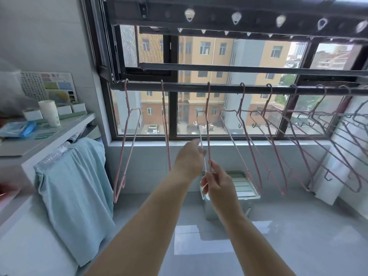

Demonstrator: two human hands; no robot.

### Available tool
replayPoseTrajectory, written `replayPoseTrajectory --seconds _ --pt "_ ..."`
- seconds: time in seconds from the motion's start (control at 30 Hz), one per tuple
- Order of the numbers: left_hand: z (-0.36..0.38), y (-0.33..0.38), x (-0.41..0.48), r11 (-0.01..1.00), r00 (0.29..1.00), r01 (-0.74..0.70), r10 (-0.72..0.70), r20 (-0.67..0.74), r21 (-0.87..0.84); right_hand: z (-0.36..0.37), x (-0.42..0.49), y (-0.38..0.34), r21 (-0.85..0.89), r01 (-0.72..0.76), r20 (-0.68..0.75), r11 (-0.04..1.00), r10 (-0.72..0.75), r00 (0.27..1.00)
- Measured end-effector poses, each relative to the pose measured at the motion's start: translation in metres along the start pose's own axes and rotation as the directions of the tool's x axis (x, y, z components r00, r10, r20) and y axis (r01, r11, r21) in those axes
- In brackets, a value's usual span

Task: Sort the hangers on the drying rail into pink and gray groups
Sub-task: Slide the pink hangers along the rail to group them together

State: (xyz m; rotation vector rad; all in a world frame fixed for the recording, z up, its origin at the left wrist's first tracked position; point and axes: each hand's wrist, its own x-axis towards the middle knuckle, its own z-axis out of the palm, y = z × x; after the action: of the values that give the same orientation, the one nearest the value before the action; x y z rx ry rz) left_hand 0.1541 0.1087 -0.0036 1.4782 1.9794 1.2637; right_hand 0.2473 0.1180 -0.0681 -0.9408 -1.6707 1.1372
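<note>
Held hanger: a pink hanger (208, 124), hooked on the drying rail (185, 89) about midway along the stretch we see, turned edge-on to us.
Long axis: near vertical, from the hook on the rail down to our hands.
Left hand (190, 158): the higher one, fingertips pinching a pale strand of that hanger.
Right hand (217, 182): lower and nearer us, pinching the hanger's bottom end.
Direction: the hook lies up and ahead of both hands, and the left hand is closer to it.
Groups: two other pink hangers (127, 120) hang toward the rail's left end, and gray hangers (327, 176) bunch at its right end.
Coming move, we judge: slide the hook left along the rail.
</note>
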Motion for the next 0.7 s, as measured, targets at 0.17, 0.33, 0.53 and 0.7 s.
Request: replayPoseTrajectory --seconds 0.17,0.33,0.53,0.7 --pt "0.008 -0.003 -0.001 0.985 0.999 0.045 -0.046 0.002 -0.165 0.002 0.002 0.000 0.056 -0.002 0.019 0.998 0.001 1.000" --pt "0.004 -0.008 -0.001 0.979 0.999 0.048 -0.052 -0.015 -0.197 0.007 0.001 0.002 0.017 0.022 0.024 1.000 -0.023 0.999" --pt "0.002 -0.016 -0.002 0.980 0.996 0.063 -0.073 -0.044 -0.187 0.014 0.001 0.007 0.029 0.016 0.037 0.999 -0.017 0.999" --pt "0.004 -0.020 -0.003 0.986 0.993 0.082 -0.093 -0.069 -0.146 -0.006 -0.001 -0.002 -0.182 0.116 0.049 0.976 -0.108 0.993"
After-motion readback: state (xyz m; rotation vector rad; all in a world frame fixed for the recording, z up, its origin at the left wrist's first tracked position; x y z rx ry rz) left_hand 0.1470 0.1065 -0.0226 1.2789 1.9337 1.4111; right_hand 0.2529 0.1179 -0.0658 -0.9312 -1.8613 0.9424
